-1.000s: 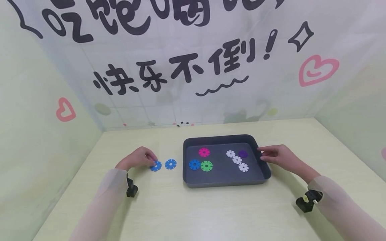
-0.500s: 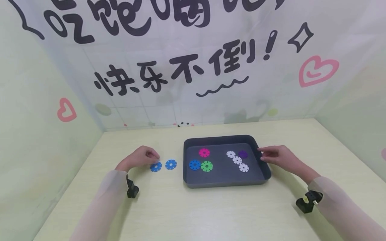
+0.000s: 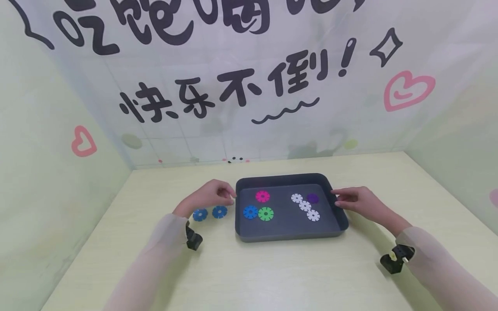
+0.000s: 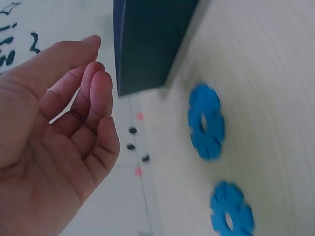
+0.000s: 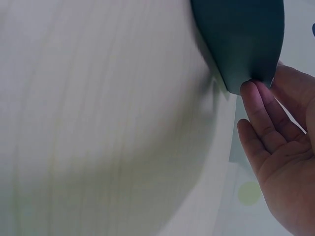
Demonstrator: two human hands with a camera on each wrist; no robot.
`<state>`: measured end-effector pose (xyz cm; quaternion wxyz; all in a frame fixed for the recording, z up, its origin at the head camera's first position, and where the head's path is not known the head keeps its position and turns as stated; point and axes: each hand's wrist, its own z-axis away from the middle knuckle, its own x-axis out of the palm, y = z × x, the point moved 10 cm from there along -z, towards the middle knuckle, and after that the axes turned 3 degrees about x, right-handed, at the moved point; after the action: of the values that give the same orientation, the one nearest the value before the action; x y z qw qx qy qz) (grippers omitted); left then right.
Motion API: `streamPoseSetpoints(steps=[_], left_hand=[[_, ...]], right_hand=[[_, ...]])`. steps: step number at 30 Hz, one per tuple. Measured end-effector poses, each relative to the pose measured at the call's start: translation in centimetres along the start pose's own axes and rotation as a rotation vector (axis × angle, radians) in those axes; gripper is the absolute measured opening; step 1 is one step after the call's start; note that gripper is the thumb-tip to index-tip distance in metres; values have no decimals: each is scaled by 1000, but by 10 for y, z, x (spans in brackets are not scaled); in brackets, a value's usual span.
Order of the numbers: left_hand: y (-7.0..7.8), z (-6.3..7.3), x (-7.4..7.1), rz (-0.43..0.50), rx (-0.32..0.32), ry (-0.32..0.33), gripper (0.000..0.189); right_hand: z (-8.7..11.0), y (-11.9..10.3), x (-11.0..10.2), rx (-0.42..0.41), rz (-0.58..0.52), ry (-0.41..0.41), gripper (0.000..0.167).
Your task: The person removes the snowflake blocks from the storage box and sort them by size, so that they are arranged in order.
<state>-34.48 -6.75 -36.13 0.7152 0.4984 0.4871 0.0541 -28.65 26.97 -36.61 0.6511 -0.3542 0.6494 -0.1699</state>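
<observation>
My left hand (image 3: 210, 194) hovers with loosely bent fingers and nothing between them, its fingertips right by the left rim of the dark grey tray (image 3: 288, 238). Behind it on the table lie two blue notched discs: one (image 3: 219, 212) nearer the tray, the other (image 3: 200, 215) further left. Both discs also show in the left wrist view, where my palm (image 4: 49, 147) is bare. My right hand (image 3: 359, 202) pinches the tray's right wall, thumb on one side and fingers (image 5: 261, 110) on the outer face.
Inside the tray are a pink disc (image 3: 262, 196), a blue disc (image 3: 250, 212) beside a green disc (image 3: 266, 214), a diagonal row of white discs (image 3: 305, 206) and a purple disc (image 3: 313, 198). A printed curtain (image 3: 218, 142) closes off the table's back edge.
My left hand has left the outer blue disc and moved right and slightly up to the tray's left side. The right hand stays on the tray wall; the discs have not moved.
</observation>
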Motion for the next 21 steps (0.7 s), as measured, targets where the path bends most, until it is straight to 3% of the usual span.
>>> streamPoseSetpoints(steps=[5,10,18,21], left_hand=[[24,-14,16,-5,61,-55,19],[38,-30,33,-45,86,-136,19],[35,-53,54,-91,14,-340,22],[34,-60,58,-126,-22,-390,23]], right_hand=[[0,1,1,10,-9,-8,41],[0,1,0,9,-12,-8,41],[0,2,1,3,-16,-7,41],[0,1,1,-1,-18,-10,41]])
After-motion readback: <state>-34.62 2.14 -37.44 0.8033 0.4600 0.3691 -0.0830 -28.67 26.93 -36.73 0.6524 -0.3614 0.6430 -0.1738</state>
